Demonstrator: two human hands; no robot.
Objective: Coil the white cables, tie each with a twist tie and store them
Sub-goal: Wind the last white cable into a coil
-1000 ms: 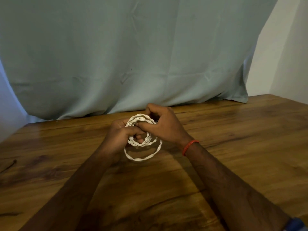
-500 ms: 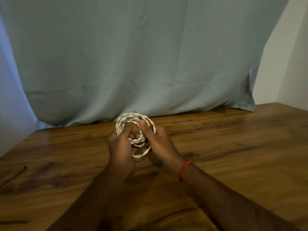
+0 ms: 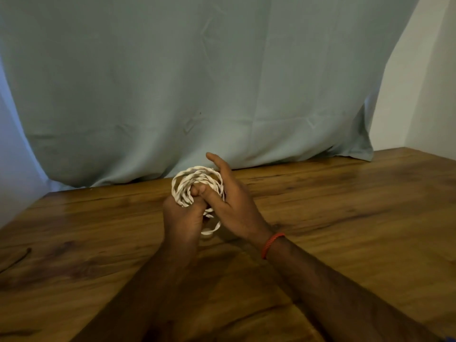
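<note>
The coiled white cable is held upright just above the counter, with one loop sagging below. The left grip is curled round its lower-left loops. The right grip pinches the right side, thumb inside, fingers straight behind. We judge coiling nearly done: we gather the sagging loop and hold all turns flat before tying.

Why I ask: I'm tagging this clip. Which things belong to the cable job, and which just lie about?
In the job: white cable coil, left hand gripping it, right hand pinching its rim.
Lying about: grey curtain, red wristband, wooden table, dark strand at its left edge, perhaps a twist tie.
</note>
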